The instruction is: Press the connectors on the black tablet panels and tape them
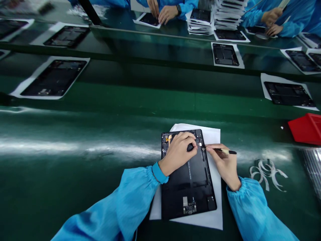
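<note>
An opened tablet housing (185,187), black with small circuit boards and a ribbon at its ends, lies on white sheets (212,214) on the bench. My left hand (179,149) rests over its upper half. Its thumb and fingertips are curled together near the upper right corner; anything pinched there is too small to tell. My right hand (224,164) is closed around a slim, pen-like tool (227,151) with a pale middle and black end. Its fingertips meet the housing's right edge, close to my left fingers. The tool's working tip is hidden.
Curled white strips (268,174) lie to the right, below a red bin (307,129). Similar housings sit on paper, such as one (54,78) at left and another (289,93) at right. Beyond a raised ledge, co-workers' hands (168,13) work beside stacked housings (200,23).
</note>
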`<state>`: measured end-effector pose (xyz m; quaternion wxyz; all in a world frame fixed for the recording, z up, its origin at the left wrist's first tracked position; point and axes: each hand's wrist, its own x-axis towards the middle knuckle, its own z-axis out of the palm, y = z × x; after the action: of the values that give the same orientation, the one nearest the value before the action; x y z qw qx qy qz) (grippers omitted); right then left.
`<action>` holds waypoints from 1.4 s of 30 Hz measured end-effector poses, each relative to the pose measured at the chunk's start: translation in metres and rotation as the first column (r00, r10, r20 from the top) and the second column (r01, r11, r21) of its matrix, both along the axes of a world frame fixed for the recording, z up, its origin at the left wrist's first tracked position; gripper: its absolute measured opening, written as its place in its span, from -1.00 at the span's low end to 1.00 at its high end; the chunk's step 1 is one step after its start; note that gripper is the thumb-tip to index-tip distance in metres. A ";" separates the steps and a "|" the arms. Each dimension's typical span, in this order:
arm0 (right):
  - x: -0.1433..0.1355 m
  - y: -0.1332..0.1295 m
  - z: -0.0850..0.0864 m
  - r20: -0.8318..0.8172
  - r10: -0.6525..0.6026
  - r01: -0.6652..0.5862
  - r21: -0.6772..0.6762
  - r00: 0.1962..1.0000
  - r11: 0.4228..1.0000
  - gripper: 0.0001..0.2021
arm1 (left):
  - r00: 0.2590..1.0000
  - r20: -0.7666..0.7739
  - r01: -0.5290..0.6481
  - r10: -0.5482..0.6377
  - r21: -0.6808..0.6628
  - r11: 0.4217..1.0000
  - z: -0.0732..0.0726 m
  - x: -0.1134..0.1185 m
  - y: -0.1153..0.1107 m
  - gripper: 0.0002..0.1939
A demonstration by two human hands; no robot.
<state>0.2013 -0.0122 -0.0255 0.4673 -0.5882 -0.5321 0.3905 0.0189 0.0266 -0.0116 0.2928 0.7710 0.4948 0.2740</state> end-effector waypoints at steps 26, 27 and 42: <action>-0.001 0.005 0.005 -0.035 -0.032 0.033 0.017 0.999 0.999 -0.92 | 0.999 0.034 -0.012 0.014 -0.056 0.998 0.004 -0.001 0.001 -0.90; -0.001 0.006 0.005 -0.033 -0.036 0.037 0.020 0.999 0.999 -0.92 | 0.999 0.039 -0.008 0.010 -0.057 0.998 0.004 -0.001 0.002 -0.90; -0.003 0.015 0.008 -0.010 -0.031 0.031 0.025 0.999 0.999 -0.93 | 0.999 0.044 0.001 0.001 -0.045 0.999 0.002 -0.001 0.003 -0.90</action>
<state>0.1984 0.0023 -0.0171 0.4834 -0.5884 -0.5255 0.3794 0.0176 0.0293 -0.0100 0.3209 0.7581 0.4942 0.2795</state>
